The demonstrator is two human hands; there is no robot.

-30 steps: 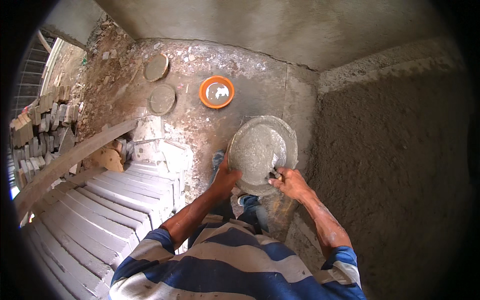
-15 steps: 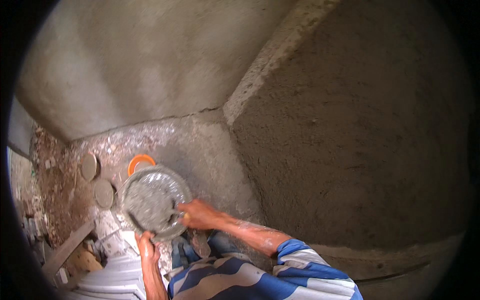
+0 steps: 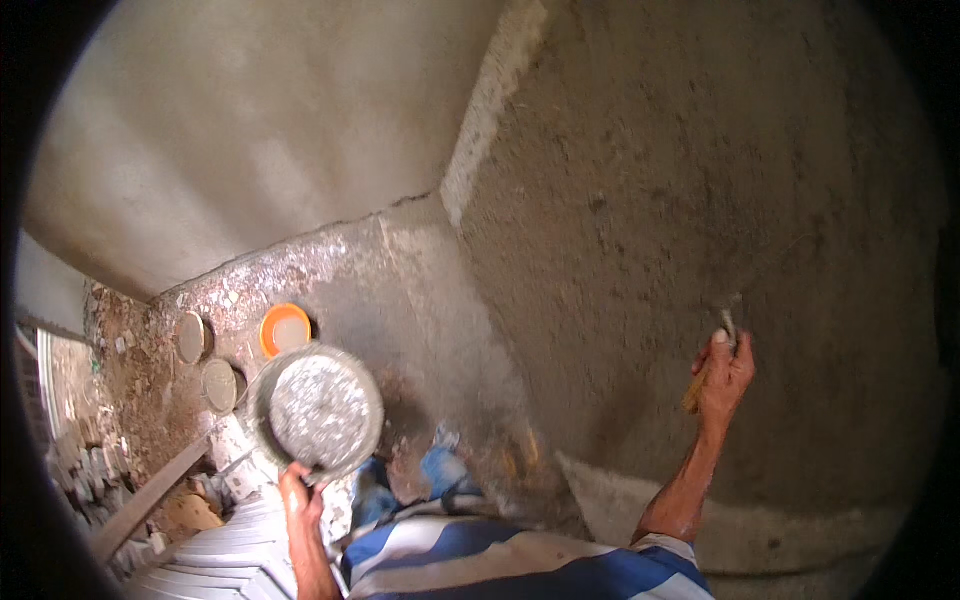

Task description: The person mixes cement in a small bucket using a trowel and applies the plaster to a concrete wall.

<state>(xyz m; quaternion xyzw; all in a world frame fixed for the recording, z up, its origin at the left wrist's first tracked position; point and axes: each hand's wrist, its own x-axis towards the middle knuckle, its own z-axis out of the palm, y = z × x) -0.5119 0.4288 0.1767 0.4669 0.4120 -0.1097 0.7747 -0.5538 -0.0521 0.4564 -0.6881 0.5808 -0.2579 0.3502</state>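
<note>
My left hand (image 3: 303, 498) grips the near rim of a round grey basin (image 3: 372, 425) and holds it tilted in front of me. Wet grey mortar (image 3: 320, 410) lies inside the basin. Out to the right, my right hand (image 3: 722, 375) is closed round a trowel (image 3: 692, 396) with a yellowish wooden handle. Its metal end points away from me, close to the rough wall (image 3: 650, 250); the blade is blurred and hard to make out. Dark, damp-looking mortar coats that wall.
Beyond the basin stand an orange bucket (image 3: 286, 310) of cloudy liquid and two small grey-topped round containers (image 3: 190, 338). A plank (image 3: 150, 498), rubble and stacked pale sheets (image 3: 215, 545) lie at the left. A smoother wall (image 3: 270, 130) rises ahead, meeting the rough one in a corner.
My right hand has left the basin with the trowel and swung right to the wall. My left hand still holds the basin, and the view has shifted right.
</note>
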